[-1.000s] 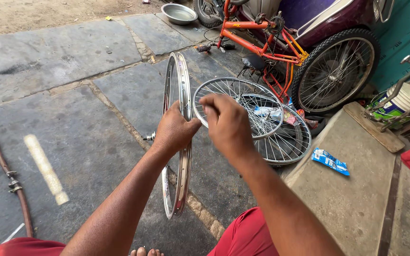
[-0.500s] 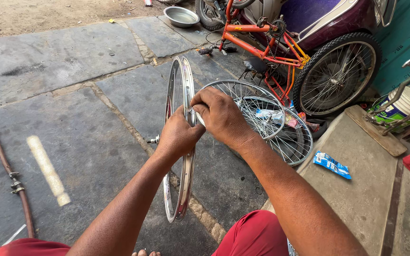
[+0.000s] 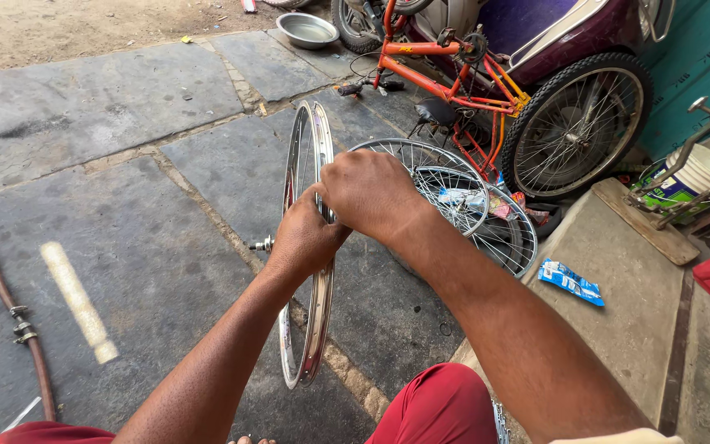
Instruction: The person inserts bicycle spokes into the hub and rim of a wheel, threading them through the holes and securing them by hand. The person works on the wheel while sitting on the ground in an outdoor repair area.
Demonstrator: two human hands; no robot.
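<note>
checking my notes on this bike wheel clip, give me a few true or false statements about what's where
1. Both hands grip the upright wheel rim. True: left hand and right hand meet at its edge.
2. The orange bicycle frame lies beside the hose. False: it is by the spoked tyre wheel; the hose lies far left.
3. A blue packet lies on the concrete slab. True.
4. The metal bowl sits between the person's knees. False: it is far off, near the dirt.

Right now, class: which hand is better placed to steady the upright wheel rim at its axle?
Left, probably. The left hand grips the upright rim just beside the axle; the right hand sits higher on the rim's far side.
</note>
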